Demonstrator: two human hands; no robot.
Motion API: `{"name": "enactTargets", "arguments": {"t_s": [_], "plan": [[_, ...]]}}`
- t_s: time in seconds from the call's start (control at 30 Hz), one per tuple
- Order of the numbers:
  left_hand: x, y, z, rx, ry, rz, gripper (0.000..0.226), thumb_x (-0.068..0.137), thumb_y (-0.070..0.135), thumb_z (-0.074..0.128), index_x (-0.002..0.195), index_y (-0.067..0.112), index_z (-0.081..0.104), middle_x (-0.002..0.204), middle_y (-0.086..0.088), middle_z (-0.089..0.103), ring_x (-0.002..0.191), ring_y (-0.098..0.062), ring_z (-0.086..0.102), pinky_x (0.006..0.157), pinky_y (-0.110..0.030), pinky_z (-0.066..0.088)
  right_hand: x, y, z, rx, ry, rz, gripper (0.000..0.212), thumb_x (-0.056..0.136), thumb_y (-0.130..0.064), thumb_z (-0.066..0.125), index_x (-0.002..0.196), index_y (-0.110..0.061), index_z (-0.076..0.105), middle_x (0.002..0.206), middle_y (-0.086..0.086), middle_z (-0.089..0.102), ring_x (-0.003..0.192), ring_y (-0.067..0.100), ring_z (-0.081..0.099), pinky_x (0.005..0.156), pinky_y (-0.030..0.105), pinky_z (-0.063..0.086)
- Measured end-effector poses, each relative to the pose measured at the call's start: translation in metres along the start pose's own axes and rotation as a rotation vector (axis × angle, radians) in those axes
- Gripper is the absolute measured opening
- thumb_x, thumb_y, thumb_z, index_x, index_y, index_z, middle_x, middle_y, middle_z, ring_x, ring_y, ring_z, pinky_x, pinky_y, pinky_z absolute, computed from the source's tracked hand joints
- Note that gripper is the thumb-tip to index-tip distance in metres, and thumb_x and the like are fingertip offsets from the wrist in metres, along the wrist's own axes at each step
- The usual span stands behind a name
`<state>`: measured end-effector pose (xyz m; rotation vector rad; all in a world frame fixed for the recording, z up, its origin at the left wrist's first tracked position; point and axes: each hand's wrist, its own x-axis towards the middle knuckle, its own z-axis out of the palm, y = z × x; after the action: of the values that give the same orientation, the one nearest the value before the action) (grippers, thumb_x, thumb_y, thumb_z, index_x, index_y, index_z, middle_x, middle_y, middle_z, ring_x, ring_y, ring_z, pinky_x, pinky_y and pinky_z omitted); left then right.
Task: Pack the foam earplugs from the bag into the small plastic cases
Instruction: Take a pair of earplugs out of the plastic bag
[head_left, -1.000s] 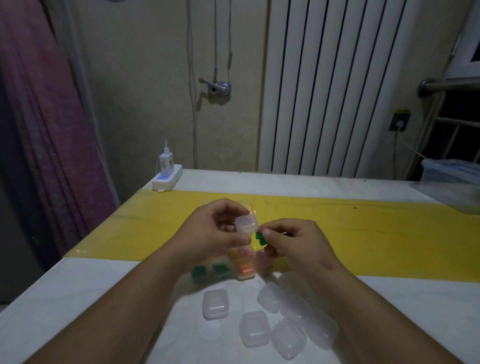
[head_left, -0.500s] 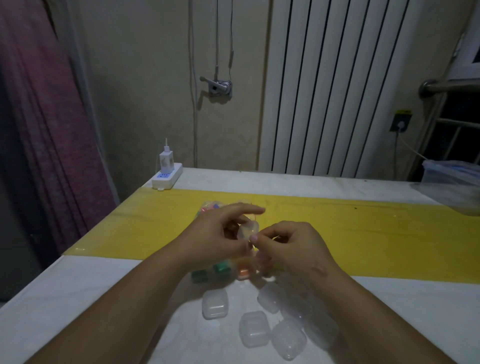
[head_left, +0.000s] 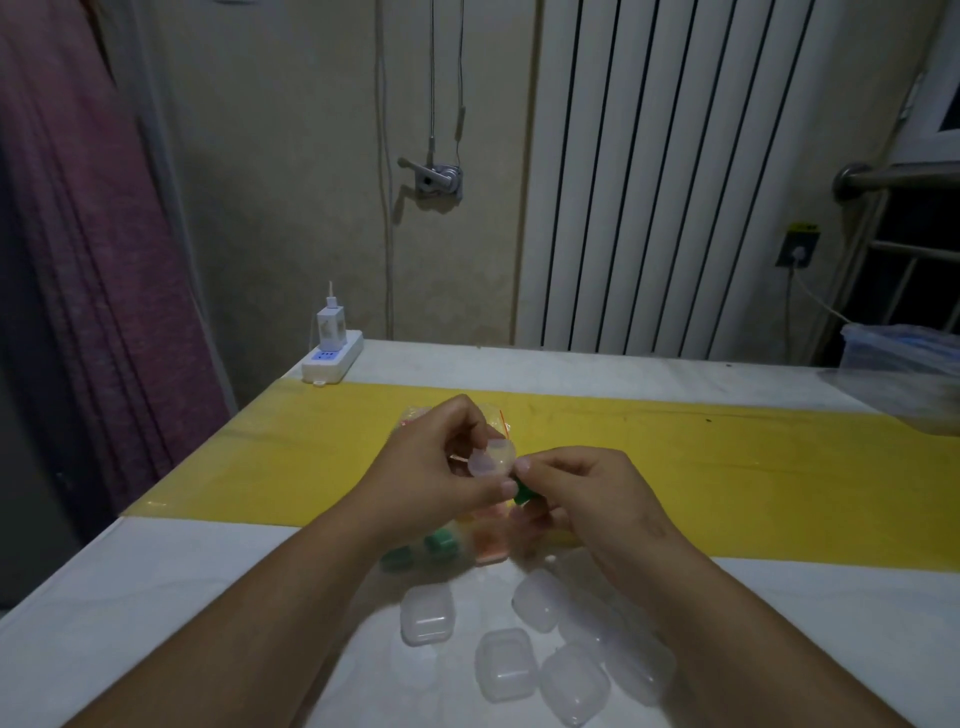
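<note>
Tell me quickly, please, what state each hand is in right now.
Left hand: closed round a small clear plastic case.
Right hand: closed, pinching a green earplug beside the case.

It's dim in here, a flat yellowish gloom. Faint soft shadow lies beneath the left hand (head_left: 436, 462) and right hand (head_left: 584, 491). The plastic cases (head_left: 506, 665) nearer than them look hazy, and the radiator (head_left: 675, 182) beyond bows toward the edge.

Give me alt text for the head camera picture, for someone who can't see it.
Two bare hands work above a white table: the left hand holds a small clear case, and the right hand pinches a green earplug beside it. More clear cases lie nearer the camera.
</note>
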<state>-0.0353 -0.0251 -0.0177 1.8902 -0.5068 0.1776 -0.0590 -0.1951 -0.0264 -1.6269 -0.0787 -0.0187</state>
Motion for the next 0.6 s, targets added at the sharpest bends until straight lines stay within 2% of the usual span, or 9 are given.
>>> {"name": "enactTargets", "arguments": {"t_s": [0.03,0.13,0.23,0.3,0.37,0.47,0.6], "plan": [[-0.0009,0.0002,0.0002,-0.013,-0.023,0.012,0.033,0.071,-0.002,0.081,0.085,0.008,0.053,0.097,-0.004,0.069,0.081,-0.012,0.067,0.06,-0.022,0.055,0.0006,0.0002,-0.0004,0.005,0.016,-0.006,0.017,0.089,-0.016,0.069,0.082,-0.002,0.077,0.074,0.025,0.064,0.061,0.028,0.058,0.071,0.057,0.055],[-0.0002,-0.0024,0.0,0.029,-0.045,0.015,0.032,0.07,0.006,0.084,0.085,0.014,0.057,0.095,-0.004,0.07,0.088,-0.02,0.068,0.066,-0.03,0.059,0.0005,-0.0004,-0.0008,0.0,0.044,-0.008,0.017,0.089,-0.015,0.068,0.083,-0.002,0.077,0.067,0.02,0.063,0.054,0.023,0.058,0.074,0.061,0.055],[0.0024,-0.0033,-0.0017,0.114,0.076,-0.015,0.037,0.063,0.019,0.09,0.08,0.015,0.058,0.086,-0.006,0.069,0.075,-0.021,0.065,0.056,-0.027,0.057,0.0001,-0.0007,-0.0009,0.016,0.045,0.007,0.023,0.091,-0.018,0.066,0.082,0.001,0.075,0.067,0.018,0.059,0.062,0.031,0.059,0.073,0.057,0.055],[0.0036,-0.0029,-0.003,0.146,0.103,-0.026,0.04,0.059,0.02,0.092,0.078,0.014,0.058,0.083,-0.007,0.069,0.066,-0.015,0.061,0.052,-0.028,0.056,-0.0012,-0.0013,-0.0004,0.027,0.024,0.02,0.028,0.091,-0.022,0.066,0.082,0.003,0.074,0.067,0.018,0.057,0.064,0.031,0.057,0.07,0.051,0.053],[0.0019,-0.0013,-0.0029,0.143,0.065,-0.017,0.041,0.058,0.016,0.092,0.08,0.011,0.058,0.082,-0.007,0.069,0.062,-0.007,0.059,0.051,-0.022,0.053,-0.0024,-0.0017,0.0007,0.016,-0.012,0.017,0.031,0.09,-0.026,0.068,0.083,0.003,0.074,0.069,0.019,0.059,0.064,0.029,0.057,0.069,0.048,0.053],[0.0005,-0.0015,-0.0015,0.068,-0.004,0.01,0.034,0.067,0.01,0.087,0.087,0.007,0.06,0.081,0.002,0.069,0.071,-0.012,0.066,0.059,-0.026,0.056,-0.001,-0.0001,-0.0001,-0.013,-0.009,0.002,0.029,0.089,-0.029,0.068,0.082,-0.001,0.075,0.074,0.022,0.064,0.065,0.03,0.061,0.066,0.044,0.055],[0.0009,-0.0026,0.0001,0.051,0.02,0.024,0.023,0.075,0.008,0.081,0.088,0.003,0.063,0.083,0.001,0.071,0.079,-0.02,0.069,0.063,-0.031,0.059,0.0025,0.0026,-0.0022,-0.003,0.035,0.005,0.027,0.091,-0.026,0.067,0.083,-0.002,0.076,0.073,0.02,0.065,0.064,0.032,0.063,0.072,0.054,0.056]]}}
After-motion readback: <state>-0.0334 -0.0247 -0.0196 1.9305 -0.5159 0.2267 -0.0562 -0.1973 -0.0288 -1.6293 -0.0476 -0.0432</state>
